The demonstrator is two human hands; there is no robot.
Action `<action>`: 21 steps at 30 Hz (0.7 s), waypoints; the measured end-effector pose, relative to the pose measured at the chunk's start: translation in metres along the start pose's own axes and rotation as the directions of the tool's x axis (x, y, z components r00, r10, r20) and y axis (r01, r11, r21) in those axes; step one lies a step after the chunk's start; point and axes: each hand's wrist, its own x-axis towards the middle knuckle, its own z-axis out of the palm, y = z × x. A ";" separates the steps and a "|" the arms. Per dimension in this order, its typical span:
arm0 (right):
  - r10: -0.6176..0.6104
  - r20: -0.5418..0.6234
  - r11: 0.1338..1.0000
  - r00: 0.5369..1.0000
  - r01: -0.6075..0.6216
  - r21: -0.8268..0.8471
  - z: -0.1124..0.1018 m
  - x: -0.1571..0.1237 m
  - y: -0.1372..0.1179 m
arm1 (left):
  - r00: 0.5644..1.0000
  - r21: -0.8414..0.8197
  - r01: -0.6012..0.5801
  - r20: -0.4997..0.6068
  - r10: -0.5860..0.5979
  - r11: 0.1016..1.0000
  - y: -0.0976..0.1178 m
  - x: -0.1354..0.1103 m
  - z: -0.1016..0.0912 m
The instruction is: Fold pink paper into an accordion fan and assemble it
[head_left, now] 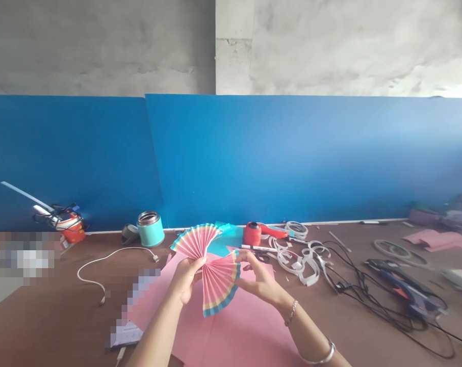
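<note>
My left hand (185, 279) pinches the folded centre of a pink pleated paper fan (208, 260) with a blue and yellow rim. One fan section spreads up and to the left, another hangs down to the right. My right hand (258, 278) grips the right edge of the lower section, fingers curled on the paper. Both hands hover above a large pink paper sheet (238, 331) lying on the brown table (43, 321).
A teal container (150, 229) and a white cable (112, 260) lie to the left. A red tape roll (252, 233), white paper strips (302, 260), black cables (372, 300) and a glue gun (399, 288) lie to the right. A blue board (292, 158) backs the table.
</note>
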 end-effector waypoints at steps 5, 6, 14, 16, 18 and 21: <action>0.086 -0.165 0.965 0.983 -0.041 0.260 0.000 0.004 0.010 | 0.997 0.043 0.046 0.052 -0.048 0.998 -0.001 -0.001 -0.001; 0.101 -0.170 0.957 0.980 -0.049 0.285 -0.001 0.005 0.012 | 0.996 0.054 0.055 0.068 -0.059 0.997 -0.001 -0.001 -0.001; 0.182 -0.091 0.958 0.979 -0.156 0.240 -0.006 0.004 0.014 | 0.989 0.158 0.061 0.122 -0.080 0.986 -0.001 -0.003 -0.002; 0.146 -0.061 0.977 0.987 -0.134 0.167 -0.005 0.004 0.015 | 0.990 0.191 0.062 0.116 -0.085 0.980 0.001 -0.004 -0.002; 0.083 -0.066 0.995 0.994 -0.078 0.069 -0.004 0.003 0.014 | 0.989 0.231 0.071 0.112 -0.099 0.970 0.002 -0.004 -0.002; -0.033 -0.086 0.995 0.996 0.024 -0.101 -0.001 0.001 0.009 | 0.983 0.313 0.103 0.114 -0.145 0.944 0.005 -0.004 -0.004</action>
